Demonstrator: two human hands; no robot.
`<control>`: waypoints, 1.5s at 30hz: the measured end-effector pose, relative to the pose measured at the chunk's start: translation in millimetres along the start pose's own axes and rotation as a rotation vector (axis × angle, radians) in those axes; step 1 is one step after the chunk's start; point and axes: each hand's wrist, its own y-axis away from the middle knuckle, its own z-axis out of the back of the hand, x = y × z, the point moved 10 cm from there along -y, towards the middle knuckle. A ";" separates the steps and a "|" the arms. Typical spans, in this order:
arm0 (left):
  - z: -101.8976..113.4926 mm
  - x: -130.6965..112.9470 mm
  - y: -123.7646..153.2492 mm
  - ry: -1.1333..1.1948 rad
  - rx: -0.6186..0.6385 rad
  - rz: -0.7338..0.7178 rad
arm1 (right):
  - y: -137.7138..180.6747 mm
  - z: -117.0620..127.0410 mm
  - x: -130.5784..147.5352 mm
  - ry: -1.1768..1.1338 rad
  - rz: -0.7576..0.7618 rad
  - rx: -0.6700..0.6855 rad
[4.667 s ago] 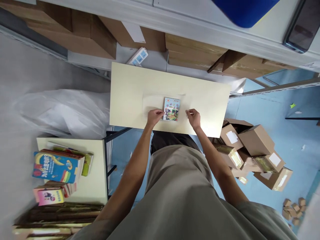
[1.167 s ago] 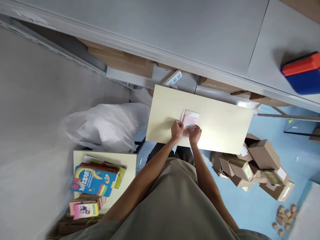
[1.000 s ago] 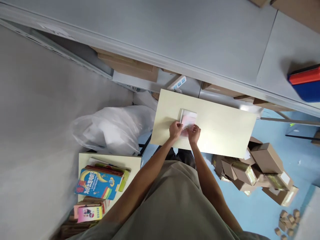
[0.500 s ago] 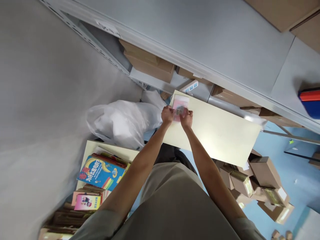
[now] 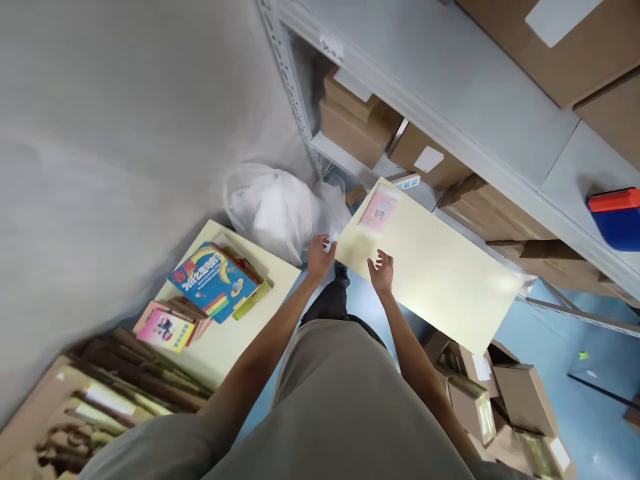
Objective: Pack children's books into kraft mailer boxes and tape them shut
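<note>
A pink booklet or packet point(image 5: 379, 209) with a small picture on it lies flat near the far left corner of the cream tabletop point(image 5: 440, 267). My left hand point(image 5: 321, 257) hovers just off the table's left edge, fingers curved and apart, holding nothing. Over the near edge of the tabletop is my right hand point(image 5: 381, 270), its fingers spread and its grip bare. Both hands are apart from the pink booklet, nearer to my body than it is.
Left of me, a second cream table point(image 5: 260, 300) bears a blue picture book point(image 5: 215, 283) and a pink-and-yellow booklet point(image 5: 167, 329). A white plastic bag point(image 5: 280, 207) sits between the tables. Grey shelving point(image 5: 450, 87) holds cartons; more cardboard boxes point(image 5: 525, 393) are piled on the right.
Both hands have let go of the pink booklet and drawn back toward my body. It stays on the tabletop. My view has turned toward the left table.
</note>
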 end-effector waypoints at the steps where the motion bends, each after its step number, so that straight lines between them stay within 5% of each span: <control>1: 20.8 8.5 15.1 0.014 -0.042 0.009 | 17.6 0.7 -0.1 -0.014 0.025 0.011; 5: 104.0 39.5 93.3 0.099 -0.212 0.016 | 78.9 -4.7 5.4 -0.051 0.143 0.078; 11: 223.8 83.0 248.6 0.132 -0.453 0.052 | 159.8 -42.6 44.2 -0.148 0.312 0.233; 18: 322.3 138.2 407.1 0.017 -0.669 0.202 | 279.8 -98.8 90.6 -0.262 0.372 0.484; 26: 386.5 227.8 533.4 -0.135 -0.748 0.379 | 410.5 -170.9 121.1 -0.241 0.437 0.808; 32: 413.5 318.6 601.0 -0.281 -0.604 0.506 | 511.4 -232.1 139.0 -0.215 0.482 0.906; 39: 449.2 377.8 642.4 -0.397 -0.385 0.382 | 617.8 -279.8 154.9 -0.220 0.487 0.921; 45: 463.9 390.7 650.0 -0.275 -0.331 0.199 | 672.0 -296.3 162.8 -0.184 0.521 0.931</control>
